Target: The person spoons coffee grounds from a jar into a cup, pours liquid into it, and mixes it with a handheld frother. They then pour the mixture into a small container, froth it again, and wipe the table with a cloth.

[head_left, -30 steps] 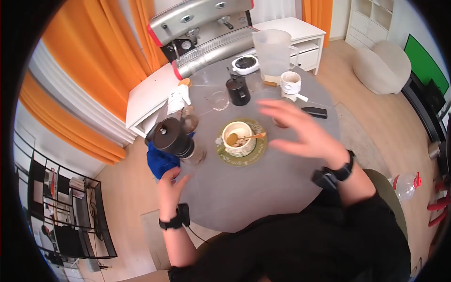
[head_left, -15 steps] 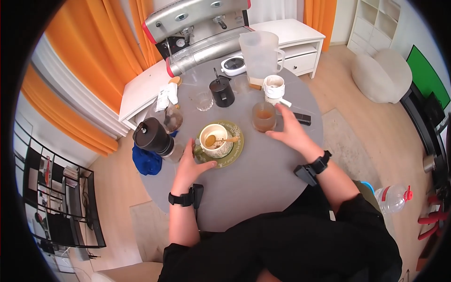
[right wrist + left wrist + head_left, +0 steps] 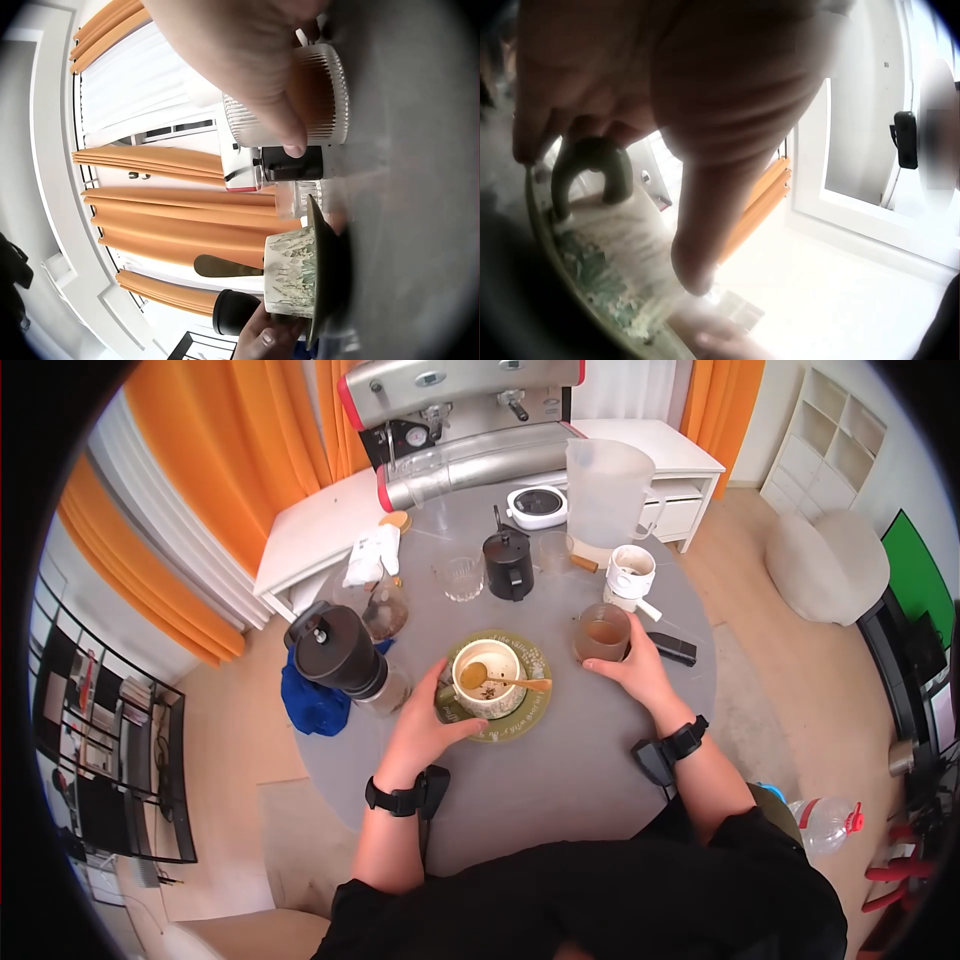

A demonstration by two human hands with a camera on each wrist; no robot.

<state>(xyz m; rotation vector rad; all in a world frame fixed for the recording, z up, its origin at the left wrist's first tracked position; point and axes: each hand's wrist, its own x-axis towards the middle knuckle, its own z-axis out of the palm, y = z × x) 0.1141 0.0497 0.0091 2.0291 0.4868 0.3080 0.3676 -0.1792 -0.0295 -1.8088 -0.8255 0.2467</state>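
The left hand (image 3: pixel 415 728) is spread at the left side of a patterned cup (image 3: pixel 486 705) on a green saucer (image 3: pixel 535 710). In the left wrist view its fingertips reach the saucer rim near the green handle (image 3: pixel 617 176), the thumb extended; firm contact with the cup cannot be told. A wooden spoon (image 3: pixel 515 683) rests in the cup. Farther right, the right hand (image 3: pixel 645 675) holds a ribbed glass of brown liquid (image 3: pixel 603 638). The right wrist view shows its thumb across the glass (image 3: pixel 337 94), other fingers partly hidden behind.
A black grinder (image 3: pixel 340 650) stands left, by a blue cloth (image 3: pixel 312 698). Behind are a glass carafe (image 3: pixel 386 612), a clear glass (image 3: pixel 462 580), a black pot (image 3: pixel 509 565), a scale (image 3: pixel 537 507), a large jug (image 3: pixel 605 495) and a white cup (image 3: pixel 630 572). A black object (image 3: pixel 672 649) lies right.
The left hand has come from beside the grinder to the saucer's left side. My right hand has lowered from above the table and taken hold of the brown-liquid glass.
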